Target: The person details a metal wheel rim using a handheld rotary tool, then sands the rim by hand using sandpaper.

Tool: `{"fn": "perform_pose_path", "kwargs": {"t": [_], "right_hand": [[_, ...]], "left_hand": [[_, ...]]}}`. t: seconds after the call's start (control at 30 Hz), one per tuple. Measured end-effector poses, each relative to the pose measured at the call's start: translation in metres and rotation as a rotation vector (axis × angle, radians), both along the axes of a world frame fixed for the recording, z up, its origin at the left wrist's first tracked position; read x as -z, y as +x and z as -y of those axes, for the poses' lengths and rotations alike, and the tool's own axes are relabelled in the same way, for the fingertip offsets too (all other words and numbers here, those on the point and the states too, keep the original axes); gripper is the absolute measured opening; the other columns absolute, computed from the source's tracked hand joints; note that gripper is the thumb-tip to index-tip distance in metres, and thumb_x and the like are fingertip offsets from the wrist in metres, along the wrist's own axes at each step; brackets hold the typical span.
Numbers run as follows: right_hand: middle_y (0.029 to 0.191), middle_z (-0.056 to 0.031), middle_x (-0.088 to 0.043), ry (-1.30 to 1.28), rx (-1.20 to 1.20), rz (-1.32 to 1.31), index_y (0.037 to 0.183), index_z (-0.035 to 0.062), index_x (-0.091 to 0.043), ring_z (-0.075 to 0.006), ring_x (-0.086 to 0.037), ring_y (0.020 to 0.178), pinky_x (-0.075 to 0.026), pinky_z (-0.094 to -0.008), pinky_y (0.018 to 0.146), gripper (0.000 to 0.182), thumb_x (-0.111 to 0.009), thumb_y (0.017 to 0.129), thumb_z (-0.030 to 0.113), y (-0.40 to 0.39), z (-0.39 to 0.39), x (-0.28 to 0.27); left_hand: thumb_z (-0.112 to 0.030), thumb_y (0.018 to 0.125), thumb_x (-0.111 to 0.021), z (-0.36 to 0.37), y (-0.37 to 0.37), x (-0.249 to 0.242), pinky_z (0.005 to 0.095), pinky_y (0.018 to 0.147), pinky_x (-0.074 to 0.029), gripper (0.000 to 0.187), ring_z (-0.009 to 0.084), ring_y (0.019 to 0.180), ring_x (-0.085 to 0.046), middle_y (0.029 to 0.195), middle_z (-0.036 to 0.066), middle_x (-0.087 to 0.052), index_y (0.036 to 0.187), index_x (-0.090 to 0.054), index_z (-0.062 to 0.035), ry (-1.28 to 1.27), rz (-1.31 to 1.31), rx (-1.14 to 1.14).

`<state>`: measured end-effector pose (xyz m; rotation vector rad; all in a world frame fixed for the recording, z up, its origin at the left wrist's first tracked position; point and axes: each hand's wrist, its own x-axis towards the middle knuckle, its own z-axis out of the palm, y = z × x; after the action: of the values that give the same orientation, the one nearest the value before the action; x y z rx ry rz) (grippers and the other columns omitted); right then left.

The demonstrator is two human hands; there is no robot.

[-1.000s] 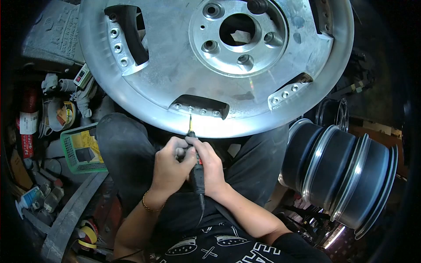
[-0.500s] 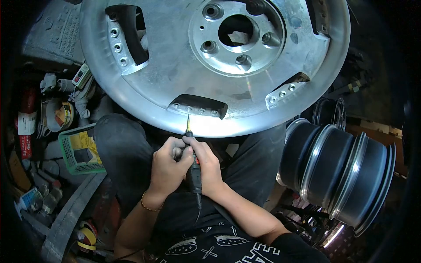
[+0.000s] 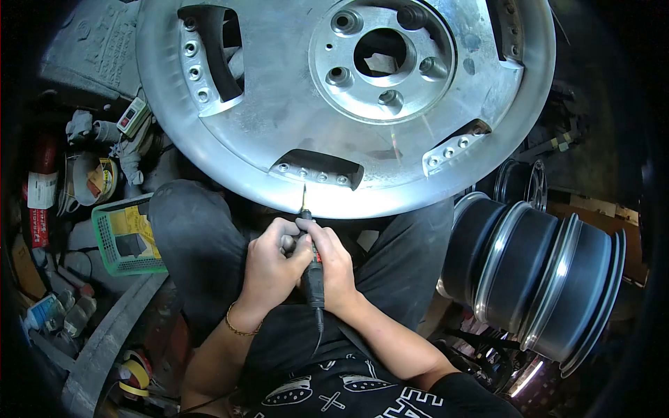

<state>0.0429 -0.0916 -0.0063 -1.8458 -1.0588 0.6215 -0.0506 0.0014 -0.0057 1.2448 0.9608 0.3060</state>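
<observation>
A large silver wheel rim (image 3: 265, 104) fills the upper middle, with a round hub hole, bolt holes and several cut-out windows. Both my hands hold a black corded rotary tool (image 3: 313, 282) upright in front of my lap. My left hand (image 3: 272, 261) pinches its front part from the left, thumb against the body. From the right, my right hand (image 3: 333, 263) wraps round it. The tool's thin brass-coloured bit (image 3: 304, 196) points away from me, its tip right at the row of small holes along the nearest window (image 3: 320, 167).
Black wheel barrels with polished lips (image 3: 529, 272) lie stacked at the right. On the left are a green plastic basket (image 3: 115, 268), a tape-filled tub (image 3: 94, 182), a white-and-green device (image 3: 132, 117) and a grey metal beam (image 3: 115, 334). A rolled yellow tape (image 3: 136, 376) lies lower left.
The wheel's upper part has shifted slightly right in view. My hands and the rotary tool have moved a little right, with the bit staying by the same window's holes.
</observation>
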Motion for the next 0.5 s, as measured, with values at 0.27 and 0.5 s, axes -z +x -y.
{"fn": "perform_pose_path", "kwargs": {"t": [0.27, 0.5], "right_hand": [[0.093, -0.0204, -0.056, 0.035, -0.061, -0.03, 0.132, 0.0005, -0.053, -0.0385, -0.059, 0.082, -0.049, -0.0431, 0.074, 0.06, -0.072, 0.076, 0.013, -0.003, -0.012, 0.0], [0.094, -0.0207, -0.057, 0.03, -0.04, -0.033, 0.132, -0.0001, -0.053, -0.0386, -0.059, 0.083, -0.049, -0.0427, 0.074, 0.06, -0.071, 0.076, 0.011, -0.002, -0.011, 0.001]], "left_hand": [[-0.007, 0.088, -0.068, -0.006, -0.007, 0.001, 0.0258, 0.047, -0.037, 0.012, 0.0027, 0.053, -0.043, 0.058, -0.001, -0.051, 0.088, -0.06, 0.0017, -0.015, 0.006, -0.105], [-0.004, 0.097, -0.058, -0.008, -0.008, -0.002, 0.0197, 0.05, -0.037, 0.006, -0.0001, 0.058, -0.047, 0.069, -0.002, -0.057, 0.096, -0.058, 0.0014, -0.041, 0.003, 0.044]]}}
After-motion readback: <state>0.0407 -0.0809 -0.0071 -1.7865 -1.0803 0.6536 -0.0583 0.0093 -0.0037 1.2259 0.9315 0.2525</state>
